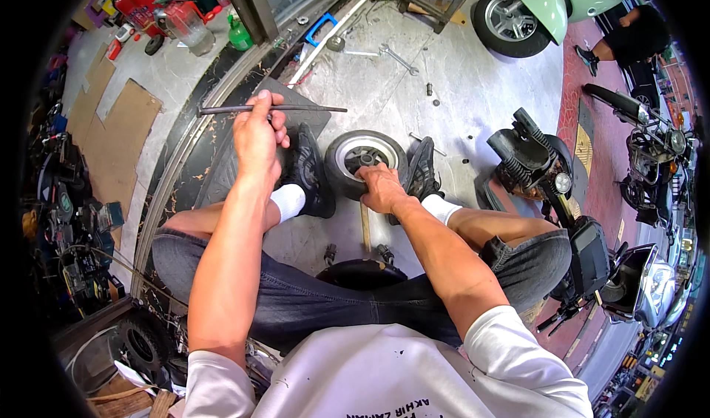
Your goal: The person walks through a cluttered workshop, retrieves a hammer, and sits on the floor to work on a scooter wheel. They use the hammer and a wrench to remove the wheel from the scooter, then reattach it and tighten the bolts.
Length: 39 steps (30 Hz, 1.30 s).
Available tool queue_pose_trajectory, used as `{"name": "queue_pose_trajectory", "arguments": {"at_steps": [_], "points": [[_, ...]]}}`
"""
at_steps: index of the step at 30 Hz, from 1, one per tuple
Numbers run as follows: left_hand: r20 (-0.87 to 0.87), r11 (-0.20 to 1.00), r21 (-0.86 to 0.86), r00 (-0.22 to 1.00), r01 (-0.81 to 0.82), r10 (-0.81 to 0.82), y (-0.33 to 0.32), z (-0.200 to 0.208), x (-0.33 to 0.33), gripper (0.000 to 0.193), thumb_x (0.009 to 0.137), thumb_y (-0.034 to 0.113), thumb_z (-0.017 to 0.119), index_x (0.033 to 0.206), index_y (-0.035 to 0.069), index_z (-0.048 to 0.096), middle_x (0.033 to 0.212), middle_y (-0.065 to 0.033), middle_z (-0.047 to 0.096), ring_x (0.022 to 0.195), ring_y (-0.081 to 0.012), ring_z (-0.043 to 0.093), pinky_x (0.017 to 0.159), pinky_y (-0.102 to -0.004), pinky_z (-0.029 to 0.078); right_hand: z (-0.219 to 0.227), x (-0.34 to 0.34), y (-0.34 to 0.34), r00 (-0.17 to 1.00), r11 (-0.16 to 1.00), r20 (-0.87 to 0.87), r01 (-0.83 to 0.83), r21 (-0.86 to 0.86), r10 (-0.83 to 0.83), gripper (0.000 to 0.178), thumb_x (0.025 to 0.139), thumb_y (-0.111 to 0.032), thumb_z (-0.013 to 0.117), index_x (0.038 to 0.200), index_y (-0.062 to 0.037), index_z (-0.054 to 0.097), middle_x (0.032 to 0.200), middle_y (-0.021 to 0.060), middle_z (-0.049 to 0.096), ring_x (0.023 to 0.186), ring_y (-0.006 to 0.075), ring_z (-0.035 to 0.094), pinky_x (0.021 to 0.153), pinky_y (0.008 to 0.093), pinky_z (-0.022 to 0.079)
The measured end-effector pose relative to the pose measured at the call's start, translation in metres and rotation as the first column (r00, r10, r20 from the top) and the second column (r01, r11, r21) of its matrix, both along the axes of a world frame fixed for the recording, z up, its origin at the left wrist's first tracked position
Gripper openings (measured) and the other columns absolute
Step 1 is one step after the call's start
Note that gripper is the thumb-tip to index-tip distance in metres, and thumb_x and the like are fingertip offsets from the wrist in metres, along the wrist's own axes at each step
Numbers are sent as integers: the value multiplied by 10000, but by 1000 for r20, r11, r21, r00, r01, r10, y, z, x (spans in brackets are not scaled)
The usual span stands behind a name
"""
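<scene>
Held a dark metal bar (310, 108) crosswise in the left hand (256, 133), above the floor (481, 85) and left of a small wheel (367, 150). Gripped the bar near its middle between thumb and bent forefinger, with the other fingers curled loosely inward below it. Showed both ends of the bar free, one on either side of the hand. Had the wheel lying face up between the left shoe (316, 178) and the right shoe (423, 170). Reached the right hand (383, 189) over the near part of the wheel, with the fingers bent, close together and directed at the hub. Could not tell pinching from mere pressing there, with the fingertips partly hidden. Had a pale wooden stick (365, 229) just below the right hand, pointing toward the body. Saw a wrench (399, 59) and a small dark cylinder (429, 89) on the floor beyond, well apart from the right hand.
</scene>
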<state>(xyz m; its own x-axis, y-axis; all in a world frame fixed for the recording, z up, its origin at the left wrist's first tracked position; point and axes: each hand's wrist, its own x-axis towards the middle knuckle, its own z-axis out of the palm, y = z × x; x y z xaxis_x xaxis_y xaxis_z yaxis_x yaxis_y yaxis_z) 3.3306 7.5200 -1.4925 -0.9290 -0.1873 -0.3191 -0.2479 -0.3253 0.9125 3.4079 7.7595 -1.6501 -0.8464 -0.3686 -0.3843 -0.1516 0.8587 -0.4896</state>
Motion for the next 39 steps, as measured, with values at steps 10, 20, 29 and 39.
{"name": "queue_pose_trajectory", "arguments": {"at_steps": [10, 20, 29, 39], "points": [[109, 1000, 18, 994, -4, 2, 16, -4, -14, 267, 1074, 308, 537, 1055, 53, 609, 654, 31, 474, 524, -91, 404, 483, -285, 370, 13, -22, 12, 980, 996, 192, 65, -56, -53, 563, 778, -138, 739, 1324, -109, 608, 1298, 148, 668, 1297, 333, 525, 1077, 477, 392], [163, 998, -22, 985, 56, -51, 33, -31, -10, 297, 1063, 332, 554, 1010, 49, 622, 639, 18, 486, 484, -74, 408, 417, -253, 345, 13, 53, -9, 883, 883, -63, 457, -104, -465, 366, 738, -182, 754, 1085, -86, 691, 1081, 166, 665, 1104, 370, 607, 958, 473, 485], [143, 927, -279, 965, 252, -220, 71, -81, -17, 450, 1068, 392, 529, 924, -6, 681, 657, -4, 568, 618, -96, 522, 567, -300, 411, -91, 74, -19, 782, 898, 467, 265, 353, -414, 849, 867, -635, 672, 1403, 8, 531, 1331, 217, 658, 1289, 319, 608, 1084, 406, 476], [274, 484, -665, 789, 569, -550, 110, -121, -44, 396, 1008, 365, 546, 1015, 10, 722, 934, -239, 729, 959, -432, 693, 850, -498, 522, -87, 79, -26, 763, 853, 383, 451, 261, -521, 684, 927, -411, 556, 1401, 74, 472, 1310, 259, 649, 1228, 388, 632, 1084, 441, 477]]}}
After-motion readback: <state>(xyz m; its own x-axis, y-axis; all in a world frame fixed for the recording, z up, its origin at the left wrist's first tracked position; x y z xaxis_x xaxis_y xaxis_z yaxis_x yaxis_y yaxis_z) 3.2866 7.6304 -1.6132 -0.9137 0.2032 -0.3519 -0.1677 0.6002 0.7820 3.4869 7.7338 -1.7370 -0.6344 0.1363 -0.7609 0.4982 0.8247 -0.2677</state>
